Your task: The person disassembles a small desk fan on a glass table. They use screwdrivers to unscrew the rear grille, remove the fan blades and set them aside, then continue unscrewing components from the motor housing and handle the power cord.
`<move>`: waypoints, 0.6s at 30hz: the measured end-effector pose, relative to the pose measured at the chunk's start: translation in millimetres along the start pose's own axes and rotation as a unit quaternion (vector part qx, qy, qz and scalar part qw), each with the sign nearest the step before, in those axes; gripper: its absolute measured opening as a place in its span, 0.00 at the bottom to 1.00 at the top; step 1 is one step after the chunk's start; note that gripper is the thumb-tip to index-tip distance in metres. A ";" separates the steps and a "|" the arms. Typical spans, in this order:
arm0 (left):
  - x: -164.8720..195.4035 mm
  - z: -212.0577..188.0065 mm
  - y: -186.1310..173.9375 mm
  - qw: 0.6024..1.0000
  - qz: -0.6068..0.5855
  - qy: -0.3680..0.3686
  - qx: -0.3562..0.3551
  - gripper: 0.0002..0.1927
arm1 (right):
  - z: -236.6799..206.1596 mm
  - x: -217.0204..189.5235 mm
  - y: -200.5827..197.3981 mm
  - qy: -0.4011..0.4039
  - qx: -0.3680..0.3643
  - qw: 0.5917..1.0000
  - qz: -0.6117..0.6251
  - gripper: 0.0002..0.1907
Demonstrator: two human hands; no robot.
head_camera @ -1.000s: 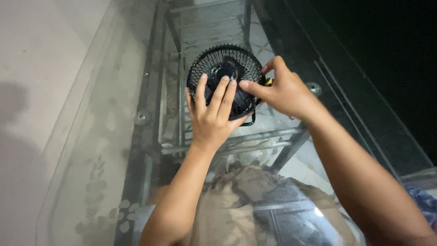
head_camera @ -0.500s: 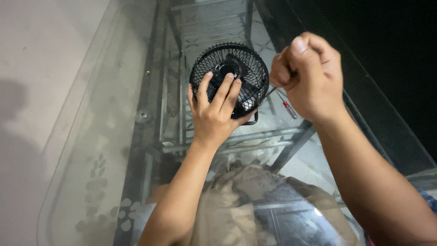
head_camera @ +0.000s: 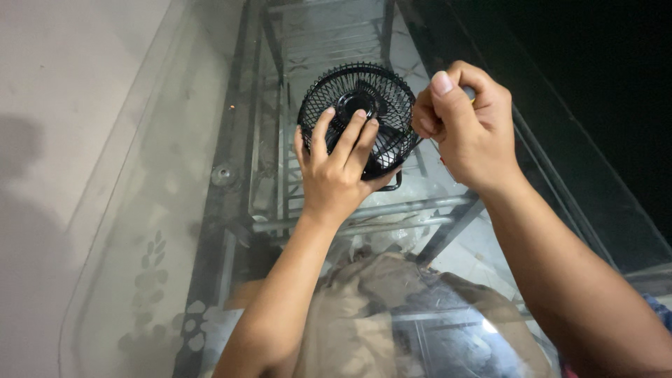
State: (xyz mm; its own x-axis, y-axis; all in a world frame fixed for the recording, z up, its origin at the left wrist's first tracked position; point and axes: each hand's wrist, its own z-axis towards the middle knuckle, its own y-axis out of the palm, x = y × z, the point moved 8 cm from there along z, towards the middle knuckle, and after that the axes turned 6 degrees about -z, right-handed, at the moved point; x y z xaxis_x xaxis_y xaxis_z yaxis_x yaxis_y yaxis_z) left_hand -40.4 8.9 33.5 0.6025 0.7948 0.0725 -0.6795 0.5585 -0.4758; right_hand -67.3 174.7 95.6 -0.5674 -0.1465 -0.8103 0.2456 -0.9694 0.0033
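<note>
A small black fan with a round wire grille lies face up on a glass table top. My left hand rests on its lower half, fingers spread flat over the grille and hub, thumb curled under the rim. My right hand is closed into a fist at the fan's right edge. It grips a thin tool with a bit of yellow handle showing; most of the tool is hidden by the fingers.
Under the glass runs a grey metal frame with bars and a shelf. A pale floor lies to the left, and darkness beyond the table's right edge. The near glass reflects my clothed body.
My right hand has lifted from the fan's right rim and closed into a raised fist around the tool. My left hand stays pressed on the grille.
</note>
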 end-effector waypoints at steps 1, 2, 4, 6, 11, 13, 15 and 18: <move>0.5 -1.4 -0.1 1.000 0.001 -0.002 0.000 0.37 | -0.3 0.8 -0.3 0.005 0.003 1.000 -0.001 0.16; 0.6 -1.7 0.2 1.000 0.000 -0.003 0.000 0.36 | 0.2 1.1 -1.0 0.007 0.005 1.000 -0.002 0.16; -0.4 -1.2 0.6 1.000 0.001 -0.002 0.002 0.36 | 2.2 0.5 -0.3 0.004 -0.003 1.000 -0.010 0.16; 0.3 -2.4 0.6 1.000 0.001 0.000 -0.001 0.36 | 1.7 -1.6 0.7 -0.005 -0.021 0.999 -0.027 0.15; 0.2 -1.8 0.6 1.000 -0.004 0.001 0.003 0.36 | 1.2 4.8 -1.1 0.000 0.002 0.999 0.032 0.16; -0.1 -1.4 0.7 1.000 -0.003 0.002 0.007 0.35 | 2.2 6.4 -2.4 0.000 0.007 0.999 0.036 0.13; -0.2 -0.6 1.8 1.000 0.002 0.002 0.009 0.35 | 2.3 7.7 -3.0 0.003 0.009 0.998 0.057 0.10; -0.5 -1.6 1.4 1.000 0.003 -0.002 0.002 0.35 | 2.4 6.6 -3.7 0.004 0.018 0.996 0.093 0.11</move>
State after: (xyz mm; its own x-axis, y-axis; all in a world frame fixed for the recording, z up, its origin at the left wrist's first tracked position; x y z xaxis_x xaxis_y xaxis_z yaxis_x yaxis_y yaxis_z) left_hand -40.9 8.9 31.3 0.5970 0.7989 0.0738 -0.6843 0.5550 -0.4730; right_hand -73.8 176.9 91.6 -0.5094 -0.3220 -0.7980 0.3171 -0.9323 0.1738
